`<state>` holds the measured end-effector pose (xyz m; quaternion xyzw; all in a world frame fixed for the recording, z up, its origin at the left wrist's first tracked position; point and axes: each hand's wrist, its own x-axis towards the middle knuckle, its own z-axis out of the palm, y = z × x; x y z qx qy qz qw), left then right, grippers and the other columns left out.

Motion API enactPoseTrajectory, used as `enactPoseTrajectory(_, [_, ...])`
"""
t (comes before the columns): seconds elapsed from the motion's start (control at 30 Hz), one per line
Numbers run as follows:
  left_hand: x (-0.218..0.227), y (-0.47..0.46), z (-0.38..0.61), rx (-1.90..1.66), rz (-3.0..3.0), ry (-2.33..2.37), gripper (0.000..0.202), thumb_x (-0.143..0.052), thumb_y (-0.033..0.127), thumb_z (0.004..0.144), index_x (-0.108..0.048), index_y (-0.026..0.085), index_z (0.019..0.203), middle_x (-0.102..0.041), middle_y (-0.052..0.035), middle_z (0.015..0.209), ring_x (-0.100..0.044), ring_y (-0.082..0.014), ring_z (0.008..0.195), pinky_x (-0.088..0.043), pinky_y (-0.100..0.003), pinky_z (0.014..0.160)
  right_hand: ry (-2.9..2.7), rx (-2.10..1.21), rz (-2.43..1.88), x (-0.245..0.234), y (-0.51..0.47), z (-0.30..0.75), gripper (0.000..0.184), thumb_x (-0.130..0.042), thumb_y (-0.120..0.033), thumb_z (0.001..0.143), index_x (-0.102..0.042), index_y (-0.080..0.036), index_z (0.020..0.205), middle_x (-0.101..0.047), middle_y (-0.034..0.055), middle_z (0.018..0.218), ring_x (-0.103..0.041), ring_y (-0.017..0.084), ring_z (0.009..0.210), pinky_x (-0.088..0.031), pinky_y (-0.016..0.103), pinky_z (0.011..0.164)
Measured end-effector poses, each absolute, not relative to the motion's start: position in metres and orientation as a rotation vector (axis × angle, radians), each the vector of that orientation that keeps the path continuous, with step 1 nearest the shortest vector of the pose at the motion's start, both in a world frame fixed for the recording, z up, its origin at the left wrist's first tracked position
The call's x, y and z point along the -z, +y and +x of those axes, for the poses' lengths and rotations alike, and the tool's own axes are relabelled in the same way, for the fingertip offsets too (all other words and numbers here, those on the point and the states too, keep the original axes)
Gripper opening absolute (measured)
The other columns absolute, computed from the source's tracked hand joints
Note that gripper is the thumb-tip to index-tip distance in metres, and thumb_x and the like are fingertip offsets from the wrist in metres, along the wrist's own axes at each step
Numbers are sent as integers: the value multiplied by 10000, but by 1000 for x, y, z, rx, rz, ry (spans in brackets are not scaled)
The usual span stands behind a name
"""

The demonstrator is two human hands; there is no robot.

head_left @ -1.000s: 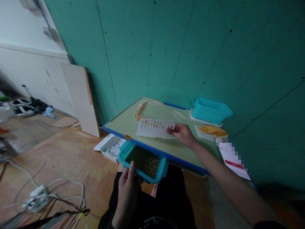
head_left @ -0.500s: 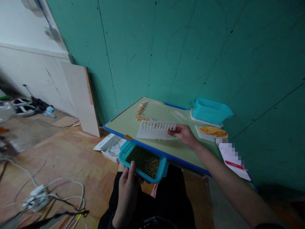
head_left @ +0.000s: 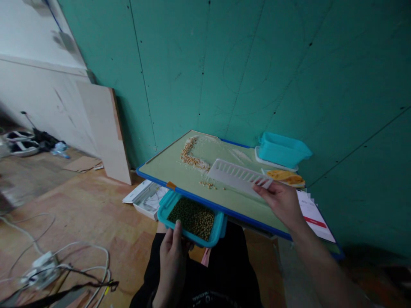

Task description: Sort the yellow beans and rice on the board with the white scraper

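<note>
My left hand (head_left: 174, 248) grips the near rim of a turquoise plastic container (head_left: 221, 226), thumb on top and fingers underneath. Dark green beans (head_left: 186, 211) and tan beans (head_left: 204, 224) lie inside it, below the table's front edge. My right hand (head_left: 279, 199) is closed on the right end of a white slotted plastic strip (head_left: 236, 177), held tilted over the pale green table (head_left: 162, 169). Beyond the strip's left end, tan beans (head_left: 189, 156) mixed with small white grains form a curved pile. A few loose beans (head_left: 208, 185) lie nearer the front edge.
At the table's back right stands another turquoise container (head_left: 284, 149) on a white lid. A yellow cloth (head_left: 284, 176) and a paper with a red bar (head_left: 316, 218) lie nearby. An open white box (head_left: 147, 199) sits below left; cables (head_left: 102, 256) cross the floor.
My right hand has moved right with the slotted strip, which now slants down to the right and uncovers more beans on the table. My left hand and its container have barely moved.
</note>
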<state>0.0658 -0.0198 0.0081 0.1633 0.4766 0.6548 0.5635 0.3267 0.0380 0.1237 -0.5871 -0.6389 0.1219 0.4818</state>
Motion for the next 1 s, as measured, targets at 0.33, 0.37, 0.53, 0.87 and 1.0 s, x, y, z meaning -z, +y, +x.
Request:
enactPoseTrajectory(0.33, [-16,-16,66,-1517,440,1091,415,-827,526,707,-603,201,834,-444,89,559,-413,-89,495,-394,-202,470,-1617,72,-1582,-94,-28,334,275,-628,-446,904,-800,-232,889,-803,55,836,-762,243,684,-581,268,578])
enactPoseTrajectory(0.37, [-15,-15,66,-1524,451,1102,413,-830,525,699,-596,202,805,-439,89,554,-411,-90,492,-393,-204,466,-1627,70,-1564,-93,-26,331,268,-625,-438,910,-800,-235,901,-804,52,843,-765,242,693,-588,267,588])
enactPoseTrajectory(0.53, [-15,-14,63,-1530,484,1079,442,-807,522,719,-500,216,633,-412,77,524,-404,-96,482,-375,-212,447,-1696,115,-1474,-90,-23,314,209,-621,-369,929,-799,-259,924,-805,40,866,-774,238,731,-617,274,678])
enactPoseTrajectory(0.87, [-18,-8,58,-1514,457,1081,400,-789,539,736,-571,205,760,-469,71,557,-426,-89,476,-390,-201,451,-1851,173,-1203,-84,-25,274,238,-582,-120,917,-764,-242,1010,-806,16,924,-779,189,771,-621,251,760])
enactPoseTrajectory(1.0, [-24,-6,56,-1554,466,1145,407,-821,522,682,-587,188,683,-463,56,515,-425,-92,439,-374,-210,412,-1842,133,-1172,-83,-23,264,261,-562,-117,924,-758,-256,1028,-805,12,923,-778,188,774,-627,260,763])
